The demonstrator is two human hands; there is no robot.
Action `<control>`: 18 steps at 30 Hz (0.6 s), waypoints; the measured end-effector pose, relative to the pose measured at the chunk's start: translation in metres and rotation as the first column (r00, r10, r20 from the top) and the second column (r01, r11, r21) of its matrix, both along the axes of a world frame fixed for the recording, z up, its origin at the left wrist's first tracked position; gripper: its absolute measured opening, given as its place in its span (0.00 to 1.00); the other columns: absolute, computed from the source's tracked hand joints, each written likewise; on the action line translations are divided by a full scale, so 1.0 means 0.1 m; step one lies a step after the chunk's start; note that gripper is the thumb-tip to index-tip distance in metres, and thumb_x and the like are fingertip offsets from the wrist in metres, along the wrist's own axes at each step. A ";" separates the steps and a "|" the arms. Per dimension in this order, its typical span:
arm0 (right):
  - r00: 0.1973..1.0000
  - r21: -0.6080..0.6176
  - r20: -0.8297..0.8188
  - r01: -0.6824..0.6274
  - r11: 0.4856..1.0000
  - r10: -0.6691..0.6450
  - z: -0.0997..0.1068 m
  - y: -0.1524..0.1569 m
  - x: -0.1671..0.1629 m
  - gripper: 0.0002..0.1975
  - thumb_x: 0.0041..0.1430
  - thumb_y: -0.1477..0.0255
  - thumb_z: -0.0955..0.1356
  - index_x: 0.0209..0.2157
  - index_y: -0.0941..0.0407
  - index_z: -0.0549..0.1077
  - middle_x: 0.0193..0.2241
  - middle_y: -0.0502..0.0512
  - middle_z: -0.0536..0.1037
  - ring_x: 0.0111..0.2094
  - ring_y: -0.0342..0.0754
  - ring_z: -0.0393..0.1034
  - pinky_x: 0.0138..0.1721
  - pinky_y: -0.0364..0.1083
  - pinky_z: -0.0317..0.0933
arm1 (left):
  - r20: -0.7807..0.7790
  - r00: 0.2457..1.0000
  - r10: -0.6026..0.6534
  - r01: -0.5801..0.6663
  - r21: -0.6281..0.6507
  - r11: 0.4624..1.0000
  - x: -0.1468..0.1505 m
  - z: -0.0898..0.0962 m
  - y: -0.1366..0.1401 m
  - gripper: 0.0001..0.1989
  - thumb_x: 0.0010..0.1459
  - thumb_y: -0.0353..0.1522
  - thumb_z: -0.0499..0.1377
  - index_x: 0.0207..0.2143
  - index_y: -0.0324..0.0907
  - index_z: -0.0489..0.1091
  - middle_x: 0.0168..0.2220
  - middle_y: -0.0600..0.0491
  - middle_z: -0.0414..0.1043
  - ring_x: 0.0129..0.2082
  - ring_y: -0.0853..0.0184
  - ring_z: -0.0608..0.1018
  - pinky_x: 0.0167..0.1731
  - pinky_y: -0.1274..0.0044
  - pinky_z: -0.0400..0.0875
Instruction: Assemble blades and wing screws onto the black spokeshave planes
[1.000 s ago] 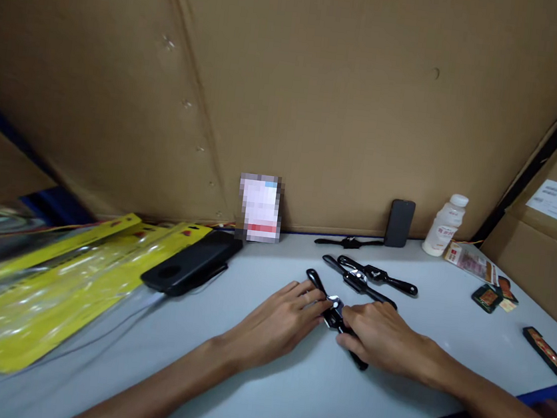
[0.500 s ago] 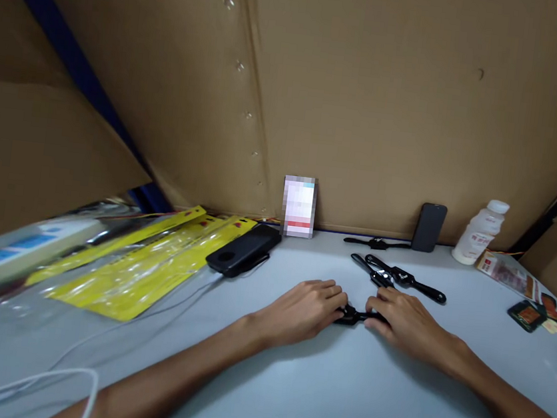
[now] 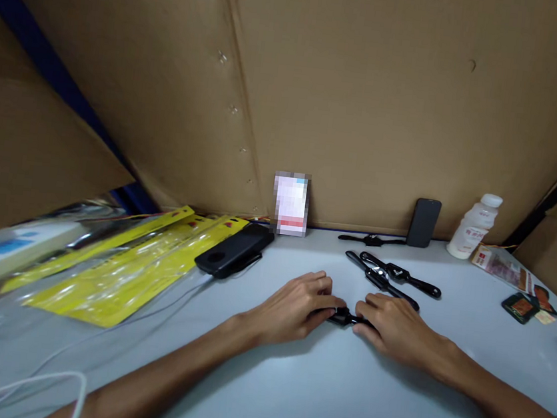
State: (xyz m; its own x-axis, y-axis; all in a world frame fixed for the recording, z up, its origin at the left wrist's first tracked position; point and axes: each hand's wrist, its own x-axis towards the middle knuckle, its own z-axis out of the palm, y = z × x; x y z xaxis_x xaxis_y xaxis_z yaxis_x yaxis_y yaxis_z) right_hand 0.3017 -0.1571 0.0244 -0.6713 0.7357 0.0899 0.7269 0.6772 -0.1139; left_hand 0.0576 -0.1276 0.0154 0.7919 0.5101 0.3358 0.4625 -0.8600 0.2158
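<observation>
Just above the table, or resting on it, is a black spokeshave [image 3: 343, 318], its middle showing between my hands. My right hand [image 3: 391, 321] is closed around its right handle. At the other end, my left hand [image 3: 301, 307] is closed with thumb and index finger at the body near the adjusting screws; its left handle is hidden by that hand. Just behind lie two more black spokeshaves: one [image 3: 385, 283] partly covered by my right hand, the other [image 3: 402, 274] crossing near it. A third spokeshave [image 3: 371, 240] lies at the back by the cardboard wall.
On the left lie yellow plastic packages [image 3: 119, 285], a black power bank [image 3: 233, 251] with a white cable [image 3: 58, 375], and a white box [image 3: 16, 253]. A lit phone [image 3: 291, 204], a dark phone [image 3: 423, 223] and a bottle [image 3: 474, 228] stand behind. Small dark packets [image 3: 519, 307] lie right.
My left hand's fingers have shifted on the spokeshave, the index finger now stretching over its body. The view has turned slightly, and more of the spokeshave behind my right hand shows.
</observation>
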 end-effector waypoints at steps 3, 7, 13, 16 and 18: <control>1.000 -0.011 0.013 0.009 1.000 -0.009 0.02 -0.02 -0.01 0.06 0.68 0.69 0.67 0.40 0.57 0.73 0.36 0.54 0.75 0.32 0.47 0.69 0.30 0.46 0.47 | 0.000 0.999 0.053 -0.052 0.061 0.997 -0.02 -0.01 0.03 0.12 0.69 0.31 0.52 0.39 0.40 0.76 0.35 0.48 0.69 0.36 0.61 0.69 0.36 0.69 0.67; 1.000 -0.014 0.017 0.021 1.000 -0.021 0.04 -0.03 -0.02 0.06 0.67 0.69 0.68 0.40 0.57 0.73 0.35 0.54 0.76 0.32 0.47 0.69 0.29 0.46 0.46 | 0.050 0.999 -0.002 0.003 -0.021 1.000 -0.04 0.02 0.01 0.11 0.66 0.30 0.55 0.32 0.40 0.75 0.36 0.49 0.68 0.36 0.63 0.69 0.36 0.71 0.67; 1.000 -0.001 0.005 0.020 1.000 -0.020 0.02 -0.02 -0.02 0.06 0.67 0.70 0.67 0.42 0.58 0.73 0.36 0.55 0.77 0.31 0.48 0.70 0.30 0.46 0.48 | 0.025 1.000 0.008 -0.008 -0.021 1.000 -0.04 0.03 0.00 0.14 0.67 0.30 0.56 0.51 0.47 0.75 0.37 0.50 0.67 0.37 0.63 0.70 0.35 0.72 0.68; 1.000 -0.002 0.011 0.029 1.000 -0.029 0.02 -0.02 -0.02 0.06 0.67 0.70 0.67 0.41 0.58 0.74 0.35 0.55 0.77 0.31 0.48 0.70 0.30 0.46 0.48 | -0.043 0.998 0.052 -0.050 0.046 0.998 -0.04 0.03 0.02 0.15 0.67 0.30 0.55 0.54 0.46 0.72 0.38 0.49 0.67 0.37 0.61 0.70 0.35 0.70 0.69; 1.000 -0.002 0.011 0.028 1.000 -0.028 0.03 -0.03 -0.02 0.06 0.67 0.70 0.67 0.41 0.58 0.73 0.35 0.55 0.77 0.31 0.48 0.70 0.30 0.46 0.49 | -0.067 0.995 0.079 -0.073 0.087 0.994 -0.04 0.03 0.02 0.13 0.67 0.31 0.54 0.51 0.43 0.73 0.38 0.48 0.67 0.37 0.60 0.70 0.36 0.69 0.69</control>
State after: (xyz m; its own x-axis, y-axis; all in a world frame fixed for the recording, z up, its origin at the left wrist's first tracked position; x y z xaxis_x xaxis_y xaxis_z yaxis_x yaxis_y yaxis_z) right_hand 0.3000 -0.1598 0.0270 -0.6512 0.7545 0.0809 0.7470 0.6562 -0.1069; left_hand 0.0540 -0.1253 0.0187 0.7753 0.5416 0.3250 0.5383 -0.8357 0.1086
